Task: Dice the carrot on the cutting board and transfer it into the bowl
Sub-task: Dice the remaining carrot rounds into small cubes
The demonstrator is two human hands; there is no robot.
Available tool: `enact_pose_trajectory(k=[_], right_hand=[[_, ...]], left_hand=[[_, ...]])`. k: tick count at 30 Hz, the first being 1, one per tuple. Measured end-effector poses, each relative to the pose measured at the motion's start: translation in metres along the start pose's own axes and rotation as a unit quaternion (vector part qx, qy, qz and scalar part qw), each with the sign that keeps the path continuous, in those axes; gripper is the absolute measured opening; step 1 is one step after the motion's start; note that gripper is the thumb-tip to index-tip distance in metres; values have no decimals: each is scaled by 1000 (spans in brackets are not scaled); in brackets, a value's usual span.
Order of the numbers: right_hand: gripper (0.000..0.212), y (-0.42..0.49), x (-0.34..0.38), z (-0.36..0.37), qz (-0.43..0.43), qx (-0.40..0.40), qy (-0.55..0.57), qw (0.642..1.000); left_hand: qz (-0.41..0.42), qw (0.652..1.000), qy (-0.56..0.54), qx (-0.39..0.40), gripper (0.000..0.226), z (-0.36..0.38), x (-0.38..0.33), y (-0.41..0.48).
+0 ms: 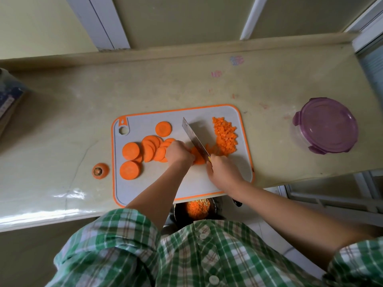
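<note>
A grey cutting board (223, 112) with an orange rim lies on the counter. Round carrot slices (149, 148) cover its left half, and a heap of diced carrot (224, 135) lies at its right. My left hand (179, 153) holds down a small stack of slices (199, 159) with curled fingers. My right hand (220, 168) grips the yellow handle of a cleaver (194, 138), whose blade rests on that stack. Below the counter edge, a dark bowl (213, 206) with diced carrot inside shows partly, hidden behind the board and my shirt.
A carrot stem end (100, 171) sits on the counter left of the board. A purple-lidded round container (326, 125) stands at the right. A blue-patterned box (10, 98) is at the far left edge. The board overhangs the counter's front edge.
</note>
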State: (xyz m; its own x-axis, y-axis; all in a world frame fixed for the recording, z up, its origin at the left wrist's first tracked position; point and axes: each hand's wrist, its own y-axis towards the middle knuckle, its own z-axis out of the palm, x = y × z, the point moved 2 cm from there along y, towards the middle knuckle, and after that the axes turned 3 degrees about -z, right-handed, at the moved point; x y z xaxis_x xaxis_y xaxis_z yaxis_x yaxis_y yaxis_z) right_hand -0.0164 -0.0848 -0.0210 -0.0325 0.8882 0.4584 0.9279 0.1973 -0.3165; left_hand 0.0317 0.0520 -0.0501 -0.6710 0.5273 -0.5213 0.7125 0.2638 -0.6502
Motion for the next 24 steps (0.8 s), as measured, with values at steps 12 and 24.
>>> enact_pose_trajectory(k=[12,24], right_hand=[[21,15,8,-13,-8,-25,2,1000],[18,-2,3,-19,-14,15,-10,1000]], left_hand=[[24,999,-2,-33,12,2,4,-10],[9,999,-15,-33,11,1,7,-15]])
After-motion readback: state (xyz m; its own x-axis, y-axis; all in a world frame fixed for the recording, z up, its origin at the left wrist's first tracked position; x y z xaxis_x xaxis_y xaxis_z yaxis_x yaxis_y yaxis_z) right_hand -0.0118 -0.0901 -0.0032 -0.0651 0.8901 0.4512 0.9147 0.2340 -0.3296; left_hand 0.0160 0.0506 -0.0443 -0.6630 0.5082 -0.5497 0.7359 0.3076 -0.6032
